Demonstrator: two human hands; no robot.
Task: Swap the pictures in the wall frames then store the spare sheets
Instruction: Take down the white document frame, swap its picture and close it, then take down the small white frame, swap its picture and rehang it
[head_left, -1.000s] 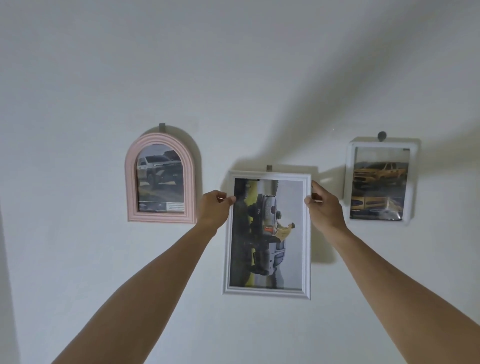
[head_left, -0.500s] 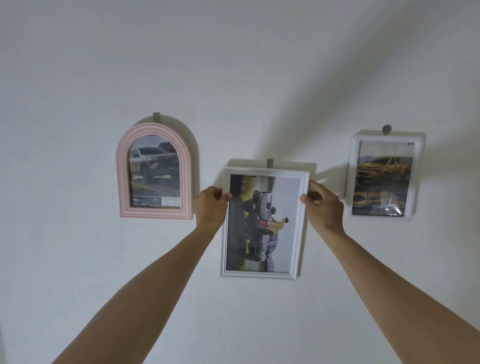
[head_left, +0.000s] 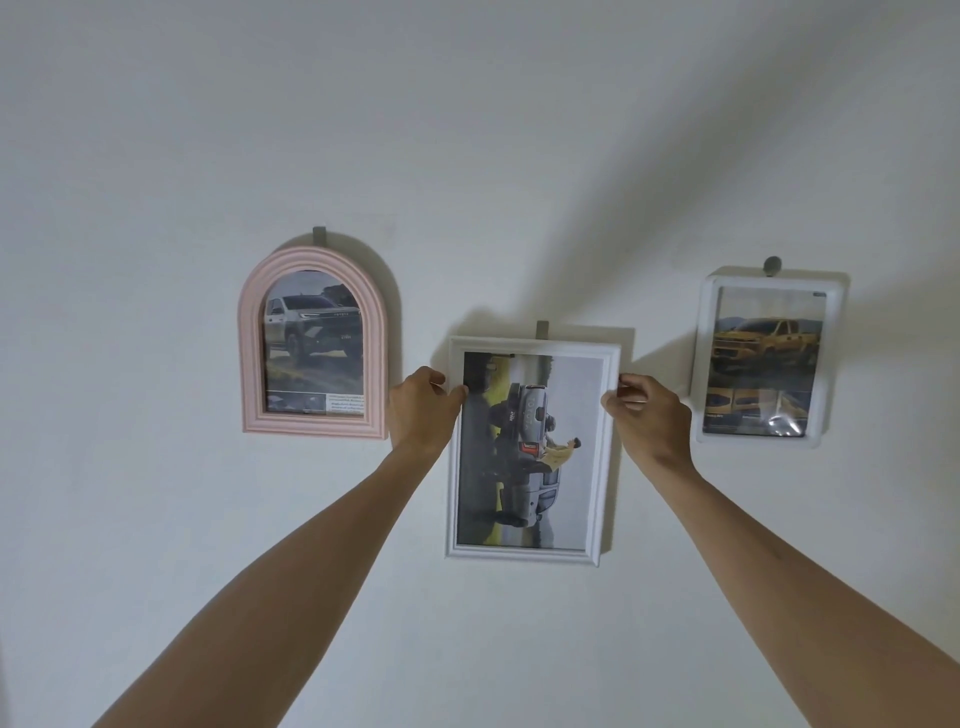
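While both arms reach up:
Left hand (head_left: 422, 410): pinching the white frame (head_left: 530, 555) by its left edge
Right hand (head_left: 648, 421): gripping its right edge
White frame: against the wall (head_left: 467, 130) (under a hook (head_left: 542, 329))

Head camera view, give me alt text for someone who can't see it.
Two bare hands, left and right, grip the sides of a white frame hung on a white wall, between a pink arched frame and a smaller white frame. All hold truck pictures.
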